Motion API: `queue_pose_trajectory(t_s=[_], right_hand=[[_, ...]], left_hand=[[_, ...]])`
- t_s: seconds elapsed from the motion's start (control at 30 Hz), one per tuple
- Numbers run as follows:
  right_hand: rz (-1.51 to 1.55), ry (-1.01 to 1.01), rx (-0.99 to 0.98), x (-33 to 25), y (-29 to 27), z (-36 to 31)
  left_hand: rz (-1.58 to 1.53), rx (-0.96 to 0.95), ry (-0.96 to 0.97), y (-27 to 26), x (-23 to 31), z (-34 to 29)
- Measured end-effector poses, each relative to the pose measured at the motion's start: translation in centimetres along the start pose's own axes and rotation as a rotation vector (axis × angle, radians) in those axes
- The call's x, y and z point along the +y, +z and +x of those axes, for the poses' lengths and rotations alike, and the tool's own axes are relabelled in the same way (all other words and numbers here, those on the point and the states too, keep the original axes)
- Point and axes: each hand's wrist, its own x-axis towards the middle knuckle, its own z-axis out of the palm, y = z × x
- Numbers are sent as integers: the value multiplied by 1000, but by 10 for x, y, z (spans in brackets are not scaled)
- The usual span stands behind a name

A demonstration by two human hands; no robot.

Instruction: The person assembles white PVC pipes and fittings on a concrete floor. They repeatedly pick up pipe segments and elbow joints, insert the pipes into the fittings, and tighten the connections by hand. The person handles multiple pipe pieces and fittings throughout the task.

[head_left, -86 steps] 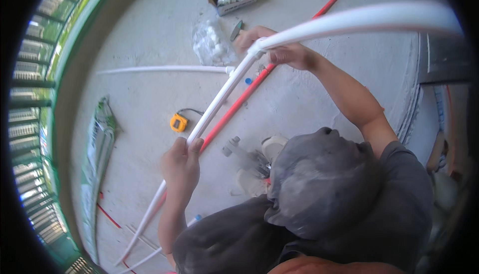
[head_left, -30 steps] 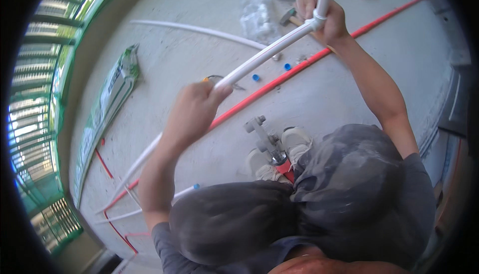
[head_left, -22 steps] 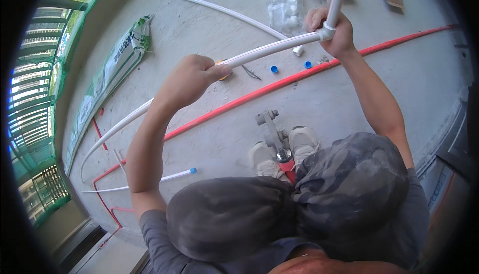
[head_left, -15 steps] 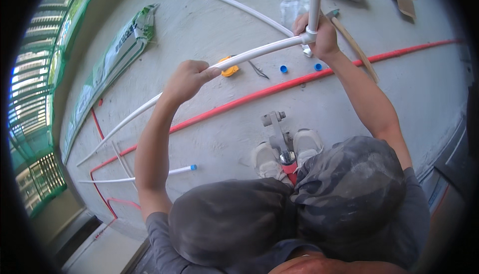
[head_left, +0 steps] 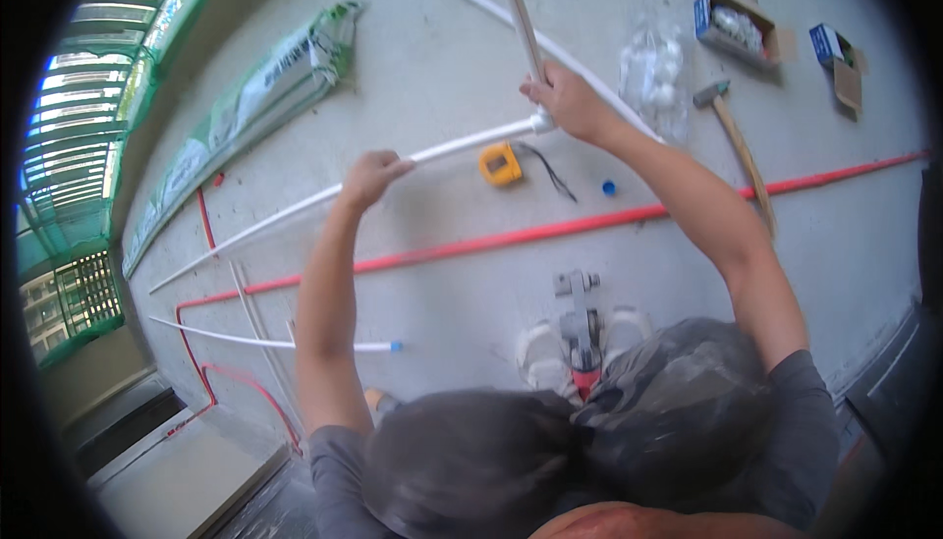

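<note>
My left hand (head_left: 375,178) is closed around a long white plastic pipe (head_left: 471,144), which runs down to the left over the floor. At the pipe's right end sits a white elbow fitting (head_left: 542,122). Just above that fitting, my right hand (head_left: 578,102) wraps round a second pipe section (head_left: 521,14) that rises out of the top of the view. A yellow tape measure (head_left: 501,164) with a black strap lies on the floor below the joint, and a blue cap (head_left: 609,188) is to its right.
A red pipe (head_left: 511,240) crosses the floor. A hammer (head_left: 732,127), a clear bag of white fittings (head_left: 653,78) and two open boxes, one larger (head_left: 737,28) and one smaller (head_left: 837,58), lie right. A grey tool (head_left: 582,328) stands between my shoes. A blue-ended white pipe (head_left: 275,343) lies left.
Both hands have shifted the joined pipes leftward over the floor, bringing the elbow closer to the tape measure. The rising section now leans left. The whole view has shifted too.
</note>
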Motion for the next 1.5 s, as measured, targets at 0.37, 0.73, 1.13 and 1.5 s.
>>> queue_pose_trajectory(t_s=[0.37, 0.73, 1.13, 1.5], right_hand=[[52, 147, -92, 40, 4, 85], [-136, -36, 33, 46, -11, 41], [-1008, 138, -1, 61, -90, -55], [-342, 242, 197, 102, -251, -131]], left_hand=[[13, 46, -53, -13, 5, 29], [390, 288, 90, 24, -24, 14], [440, 584, 76, 46, -36, -7], [513, 480, -202, 30, -99, -194]])
